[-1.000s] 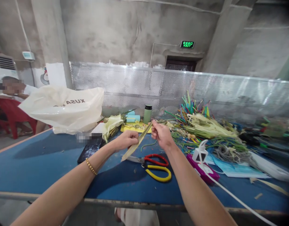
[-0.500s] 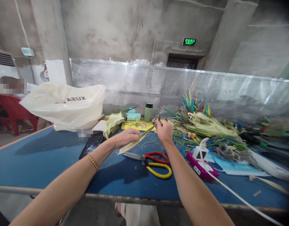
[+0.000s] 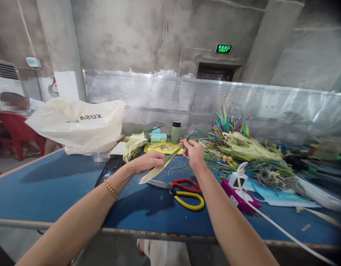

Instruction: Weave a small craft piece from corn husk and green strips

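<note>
A pale strip of corn husk [image 3: 153,173], greenish toward its far end, stretches slantwise between my two hands above the table. My left hand [image 3: 151,161] is closed around its lower part, and the wide pale tip hangs out below the fingers. At the upper end, my right hand [image 3: 194,152] pinches the strip between thumb and fingers; the exact grip is partly hidden. Beneath the strip lie scissors [image 3: 170,186] with one red and one yellow handle, their blades pointing left. A dark phone [image 3: 109,170] rests left of my left hand, partly behind my forearm.
A large cream plastic bag [image 3: 78,125] stands at the back left, beside more husks [image 3: 134,146]. Behind my hands is a green bottle [image 3: 175,132]. A purple power strip [image 3: 241,197] with a white charger and cable sits right of my right forearm, near heaped husks [image 3: 246,146] and cords.
My hands keep hold of the husk strip in nearly the same place. The fingers of my right hand have shifted slightly at its upper end. The view has moved a little.
</note>
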The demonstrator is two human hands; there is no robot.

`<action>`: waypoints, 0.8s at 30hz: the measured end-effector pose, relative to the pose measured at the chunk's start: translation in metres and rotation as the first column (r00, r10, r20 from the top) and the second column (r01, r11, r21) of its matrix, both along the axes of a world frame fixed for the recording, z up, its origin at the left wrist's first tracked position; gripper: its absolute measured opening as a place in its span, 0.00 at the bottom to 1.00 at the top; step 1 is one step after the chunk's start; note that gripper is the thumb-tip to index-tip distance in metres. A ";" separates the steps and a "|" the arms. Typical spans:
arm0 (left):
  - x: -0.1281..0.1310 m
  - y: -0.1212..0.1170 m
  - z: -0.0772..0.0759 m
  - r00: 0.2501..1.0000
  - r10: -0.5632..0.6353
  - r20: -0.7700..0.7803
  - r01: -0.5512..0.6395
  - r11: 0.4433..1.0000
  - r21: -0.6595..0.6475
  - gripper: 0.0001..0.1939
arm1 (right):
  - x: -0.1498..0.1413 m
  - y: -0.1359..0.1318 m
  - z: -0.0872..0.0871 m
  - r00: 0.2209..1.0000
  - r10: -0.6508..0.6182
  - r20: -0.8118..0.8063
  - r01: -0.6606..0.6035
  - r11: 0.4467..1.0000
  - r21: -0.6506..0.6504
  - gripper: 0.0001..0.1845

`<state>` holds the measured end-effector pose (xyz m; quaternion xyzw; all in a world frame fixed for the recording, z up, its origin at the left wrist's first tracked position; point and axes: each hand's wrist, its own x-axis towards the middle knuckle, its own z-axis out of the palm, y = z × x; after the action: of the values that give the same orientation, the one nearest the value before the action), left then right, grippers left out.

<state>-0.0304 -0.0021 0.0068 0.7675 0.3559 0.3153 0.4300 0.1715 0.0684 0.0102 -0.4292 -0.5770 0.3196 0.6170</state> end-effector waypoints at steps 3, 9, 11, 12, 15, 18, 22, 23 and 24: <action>-0.002 0.002 -0.002 0.999 0.013 -0.042 -0.014 1.000 -0.018 0.06 | 0.004 -0.004 0.005 0.863 0.330 -0.382 -0.359 0.933 -0.007 0.08; -0.001 0.006 -0.006 0.999 0.005 -0.052 -0.004 1.000 0.007 0.06 | 0.003 -0.018 0.006 0.815 0.420 -0.400 -0.469 0.883 -0.027 0.10; 0.001 0.005 -0.005 0.998 -0.009 -0.069 0.010 1.000 0.013 0.06 | -0.001 -0.020 0.005 0.859 0.384 -0.338 -0.425 0.904 -0.054 0.11; 0.001 0.004 -0.004 0.997 -0.017 -0.076 0.019 1.000 0.017 0.06 | -0.003 -0.021 0.005 0.875 0.367 -0.316 -0.406 0.912 -0.065 0.12; 0.001 0.001 -0.002 0.995 -0.042 -0.094 0.045 0.999 0.030 0.06 | -0.007 -0.020 0.003 0.901 0.325 -0.288 -0.361 0.929 -0.080 0.14; -0.004 0.002 -0.001 0.994 -0.036 -0.107 0.040 0.998 0.039 0.07 | -0.003 -0.016 0.001 0.946 0.227 -0.231 -0.254 0.963 -0.093 0.15; -0.017 0.014 -0.003 0.978 0.193 -0.076 -0.184 0.976 0.115 0.08 | 0.015 -0.011 0.003 0.980 -0.143 0.137 0.157 0.983 -0.097 0.16; -0.020 0.019 -0.003 0.952 0.302 -0.055 -0.294 0.949 0.117 0.08 | 0.020 -0.011 0.005 0.918 -0.199 0.342 0.236 0.969 -0.070 0.16; -0.023 0.023 -0.004 0.913 0.406 -0.042 -0.399 0.909 0.118 0.08 | 0.024 -0.014 0.007 0.801 -0.207 0.561 0.275 0.961 -0.037 0.15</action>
<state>-0.0531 0.0207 0.0025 0.7093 0.5032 0.3903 0.3021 0.1954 0.0548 0.0169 -0.6082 -0.6513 0.1342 0.4335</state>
